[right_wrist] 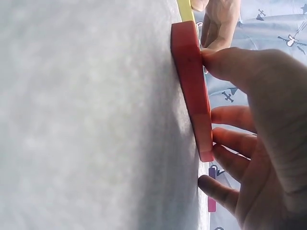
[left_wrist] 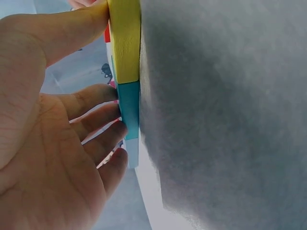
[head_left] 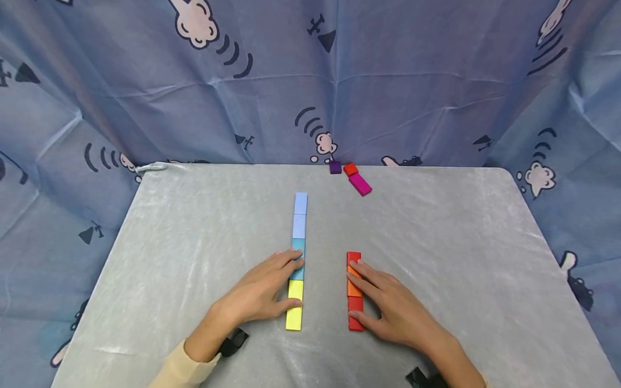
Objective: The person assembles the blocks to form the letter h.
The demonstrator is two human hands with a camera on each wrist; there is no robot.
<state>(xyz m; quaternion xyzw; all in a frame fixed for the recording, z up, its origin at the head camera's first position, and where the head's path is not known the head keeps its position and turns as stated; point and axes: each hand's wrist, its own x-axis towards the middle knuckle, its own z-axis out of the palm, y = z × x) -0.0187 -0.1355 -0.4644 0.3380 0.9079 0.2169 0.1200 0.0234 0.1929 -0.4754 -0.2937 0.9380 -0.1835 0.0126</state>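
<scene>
A straight row of flat blocks lies on the table: light blue blocks (head_left: 299, 226) at the far end, teal (head_left: 296, 273) in the middle, yellow (head_left: 294, 321) nearest. My left hand (head_left: 254, 291) rests on it from the left, thumb on the yellow part and fingertips on the teal. To the right, a shorter row has a near red block (head_left: 356, 304), an orange block (head_left: 354, 291) and a far red block (head_left: 353, 257). My right hand (head_left: 400, 307) touches this row's top, thumb on the near red block, fingers on the orange and far red ones, little finger apart in the right wrist view.
Near the table's back edge lie a purple block (head_left: 335, 167), a red-orange block (head_left: 351, 170) and a slanted magenta block (head_left: 360, 184). A grey cloth covers the table (head_left: 436, 226). Behind it hangs a blue patterned curtain (head_left: 412, 97).
</scene>
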